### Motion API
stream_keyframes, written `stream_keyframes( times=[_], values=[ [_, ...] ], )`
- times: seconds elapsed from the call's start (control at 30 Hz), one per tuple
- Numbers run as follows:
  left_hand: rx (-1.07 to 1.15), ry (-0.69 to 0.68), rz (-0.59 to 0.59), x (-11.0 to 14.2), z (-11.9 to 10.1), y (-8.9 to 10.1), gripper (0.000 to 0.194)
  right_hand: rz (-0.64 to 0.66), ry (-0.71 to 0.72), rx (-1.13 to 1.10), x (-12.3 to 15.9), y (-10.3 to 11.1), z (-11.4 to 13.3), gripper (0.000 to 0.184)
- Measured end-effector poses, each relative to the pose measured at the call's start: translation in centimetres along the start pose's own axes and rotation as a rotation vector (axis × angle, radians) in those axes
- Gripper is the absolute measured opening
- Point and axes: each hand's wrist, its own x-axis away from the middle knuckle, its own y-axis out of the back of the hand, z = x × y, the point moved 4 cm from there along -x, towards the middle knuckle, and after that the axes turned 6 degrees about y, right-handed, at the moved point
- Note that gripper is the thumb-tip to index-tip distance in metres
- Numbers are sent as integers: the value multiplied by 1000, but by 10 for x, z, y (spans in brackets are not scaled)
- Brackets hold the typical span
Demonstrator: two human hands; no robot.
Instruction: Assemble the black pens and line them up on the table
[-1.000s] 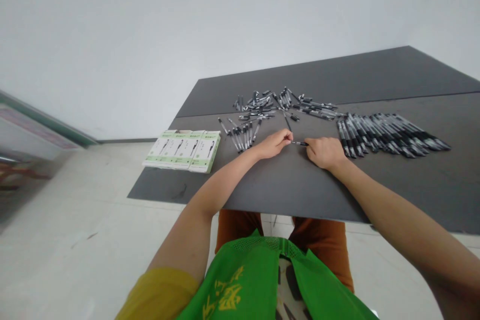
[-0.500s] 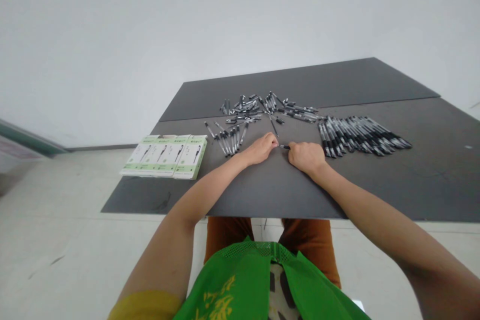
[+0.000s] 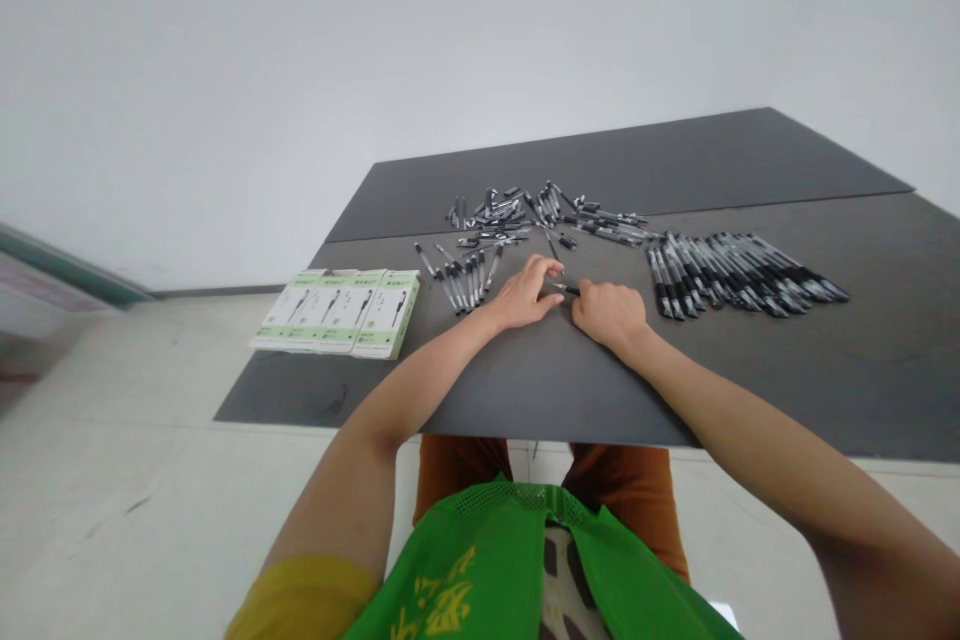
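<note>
My right hand (image 3: 611,315) is closed round a pen (image 3: 566,289) with a black grip, whose tip end points left out of the fist. Just left of that tip, my left hand (image 3: 527,295) has its thumb and fingers apart and holds nothing that I can see. The rest of the held pen is hidden in my right fist. Close beyond my left fingers, a thin dark pen part (image 3: 553,245) lies on the grey table (image 3: 555,380).
Many capped pens (image 3: 739,272) lie in a row on the right. Loose pen parts (image 3: 499,212) are scattered at the back, and pen barrels (image 3: 470,280) lie left of my hands. Green-and-white pen boxes (image 3: 386,315) stand at the left edge.
My left hand has opened from a pinch at the pen's tip, its thumb and fingers now spread. My right hand keeps its hold. The view has shifted slightly.
</note>
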Motion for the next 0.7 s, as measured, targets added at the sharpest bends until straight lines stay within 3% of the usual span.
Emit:
stream_keyframes(
  times=[0.2,0.27,0.33,0.47,0.53,0.7],
  values=[
    [-76,17,-24,4,-3,3,37,-19,-18,-8,2,0,-3,36],
    [-85,15,1,4,-4,0,28,-16,-16,-9,2,1,-2,36],
    [-106,51,-60,5,-3,1,19,-12,-15,-11,2,1,-1,36],
    [-121,124,-265,6,1,9,52,13,-21,-15,1,1,-2,39],
    [-94,113,-262,5,3,9,58,23,-25,-16,2,1,-1,40],
    [-26,185,-197,-1,16,5,39,21,-5,-26,5,6,2,39]
  ],
)
